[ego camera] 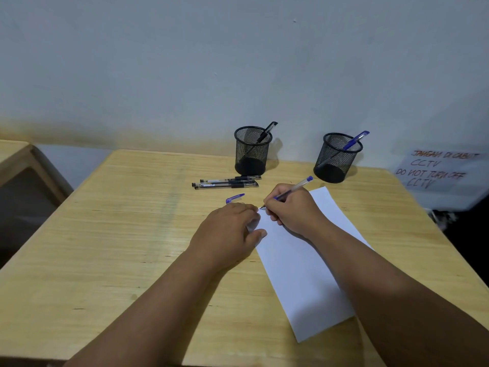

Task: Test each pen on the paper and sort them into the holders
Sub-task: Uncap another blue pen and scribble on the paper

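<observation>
Clenched in a writing hold, my right hand (288,207) grips the blue pen (292,189) just right of the frame's centre. Its tip rests at the upper left corner of the paper (299,274), and its long axis runs from that tip up and to the right, the blue end pointing at the right holder (337,158). My left hand (227,229) lies flat beside it, fingers pinning the sheet's left edge and holding nothing that I can see. I cannot make out any ink mark yet.

Just beyond my left knuckles lies the blue cap (235,198), nearer that hand than the other. Past it, left of centre, the black pens (226,182) lie side by side, lengthwise left to right, still untested I judge.

Farthest, by the wall, the left holder (251,152) has a black pen and the right one a blue pen. So this pen, once capped, belongs up and right, on my right hand's side.
</observation>
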